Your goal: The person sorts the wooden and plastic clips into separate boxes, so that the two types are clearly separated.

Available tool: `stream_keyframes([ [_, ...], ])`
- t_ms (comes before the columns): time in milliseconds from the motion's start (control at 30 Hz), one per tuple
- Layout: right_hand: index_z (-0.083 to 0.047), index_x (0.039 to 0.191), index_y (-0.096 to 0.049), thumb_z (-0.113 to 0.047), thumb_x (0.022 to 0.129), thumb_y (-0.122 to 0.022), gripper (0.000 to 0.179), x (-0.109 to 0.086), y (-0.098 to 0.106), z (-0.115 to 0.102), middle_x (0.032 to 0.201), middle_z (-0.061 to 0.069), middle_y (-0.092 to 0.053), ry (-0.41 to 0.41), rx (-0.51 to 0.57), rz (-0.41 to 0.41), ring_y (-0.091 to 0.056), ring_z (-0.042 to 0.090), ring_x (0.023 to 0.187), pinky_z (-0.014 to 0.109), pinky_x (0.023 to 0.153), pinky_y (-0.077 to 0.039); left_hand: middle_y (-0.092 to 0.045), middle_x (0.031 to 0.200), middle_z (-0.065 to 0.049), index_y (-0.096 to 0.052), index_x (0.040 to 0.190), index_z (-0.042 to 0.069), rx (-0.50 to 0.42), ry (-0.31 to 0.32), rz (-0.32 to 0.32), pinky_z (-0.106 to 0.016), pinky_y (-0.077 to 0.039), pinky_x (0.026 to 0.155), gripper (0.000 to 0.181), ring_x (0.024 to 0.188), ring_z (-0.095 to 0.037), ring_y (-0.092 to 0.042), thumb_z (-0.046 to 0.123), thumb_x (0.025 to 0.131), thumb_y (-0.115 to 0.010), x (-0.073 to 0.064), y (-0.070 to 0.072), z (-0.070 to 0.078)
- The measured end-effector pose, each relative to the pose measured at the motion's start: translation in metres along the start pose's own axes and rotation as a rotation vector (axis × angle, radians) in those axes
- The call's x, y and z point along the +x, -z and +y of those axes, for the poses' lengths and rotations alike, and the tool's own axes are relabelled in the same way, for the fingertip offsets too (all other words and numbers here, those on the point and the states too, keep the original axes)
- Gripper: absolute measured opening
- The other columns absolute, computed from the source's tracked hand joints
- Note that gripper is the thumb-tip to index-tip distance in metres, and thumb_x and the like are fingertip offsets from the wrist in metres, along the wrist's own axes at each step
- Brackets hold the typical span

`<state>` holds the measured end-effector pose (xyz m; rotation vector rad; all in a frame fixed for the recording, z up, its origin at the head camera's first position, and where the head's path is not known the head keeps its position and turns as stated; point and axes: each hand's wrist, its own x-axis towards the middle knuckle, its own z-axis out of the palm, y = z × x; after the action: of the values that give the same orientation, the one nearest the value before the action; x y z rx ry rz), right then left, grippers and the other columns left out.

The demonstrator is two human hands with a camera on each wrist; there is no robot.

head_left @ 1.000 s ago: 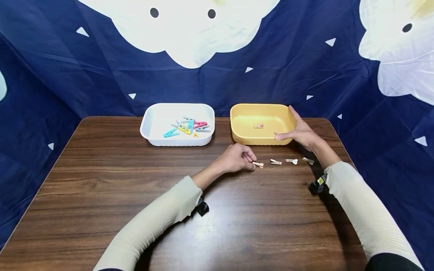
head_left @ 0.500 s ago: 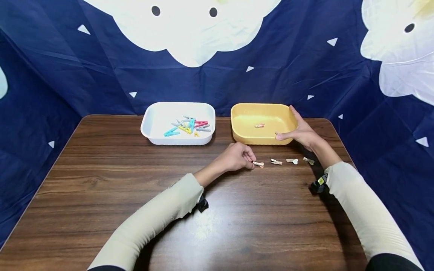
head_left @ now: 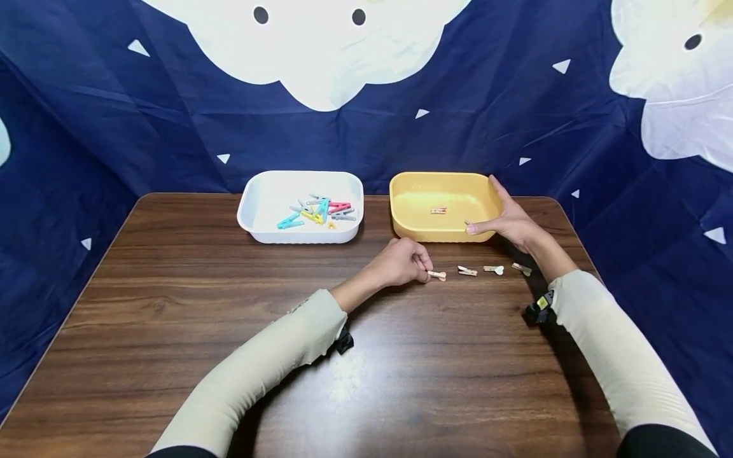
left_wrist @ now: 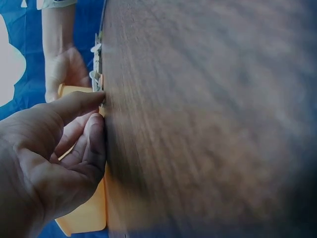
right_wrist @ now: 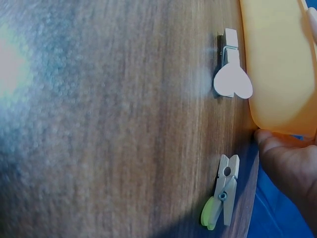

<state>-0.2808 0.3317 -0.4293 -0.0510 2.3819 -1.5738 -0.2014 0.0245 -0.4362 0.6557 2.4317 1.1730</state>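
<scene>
My left hand pinches one end of a small wooden clothespin with a pale heart, low over or on the table. In the left wrist view, the fingers of the left hand hide most of that clothespin. With thumb at the front rim and fingers round the far side, my right hand holds the right end of a yellow tub. A pink-tinted clothespin lies in the tub. To the right of the pinched one lie a wooden clothespin, a white-heart clothespin and a green-trimmed clothespin.
A white tub left of the yellow one contains several plastic clothespins in blue, yellow, pink and grey. Both tubs stand near the back edge of the brown wooden table. A dark blue curtain hangs behind and beside it.
</scene>
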Motion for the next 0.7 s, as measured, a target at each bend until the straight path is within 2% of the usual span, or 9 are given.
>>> stream_keyframes([
  [67,-0.037,0.181,0.016,-0.001,0.087,-0.094,0.150,0.000,-0.001,-0.001,0.192,0.002,0.008,0.004,0.003,0.001,-0.010,0.024,0.176,0.044,0.145,-0.011,-0.082,0.084,0.001,-0.086,0.093,0.012,0.007,0.003,-0.006,-0.021,-0.058,0.079,0.010,0.077,-0.006,-0.071,0.005,0.088,-0.092,0.002,0.000,-0.002],
  [267,-0.035,0.181,0.016,0.000,0.086,-0.094,0.150,0.000,-0.001,0.001,0.192,0.003,0.007,0.006,0.014,-0.001,-0.013,0.025,0.175,0.044,0.145,-0.011,-0.080,0.078,0.014,-0.085,0.084,0.028,0.035,-0.006,-0.011,-0.024,-0.058,0.080,0.016,0.077,-0.004,-0.073,0.014,0.087,-0.095,0.020,-0.008,-0.026],
  [433,-0.035,0.181,0.017,-0.002,0.086,-0.095,0.150,-0.001,-0.001,0.003,0.192,0.002,0.009,0.003,-0.009,-0.003,-0.009,0.025,0.176,0.044,0.145,-0.008,-0.081,0.082,0.010,-0.087,0.088,0.024,0.018,0.004,-0.018,-0.027,-0.058,0.085,0.012,0.080,-0.007,-0.073,0.014,0.089,-0.093,0.011,-0.004,-0.016],
  [700,-0.036,0.181,0.016,-0.001,0.086,-0.095,0.150,-0.001,-0.001,0.000,0.192,0.000,0.009,0.010,0.002,-0.005,-0.010,0.025,0.176,0.044,0.145,-0.009,-0.082,0.087,0.003,-0.087,0.095,0.015,-0.077,0.008,-0.001,-0.023,-0.052,0.077,0.007,0.080,-0.007,-0.068,0.011,0.092,-0.092,-0.001,0.005,0.000],
])
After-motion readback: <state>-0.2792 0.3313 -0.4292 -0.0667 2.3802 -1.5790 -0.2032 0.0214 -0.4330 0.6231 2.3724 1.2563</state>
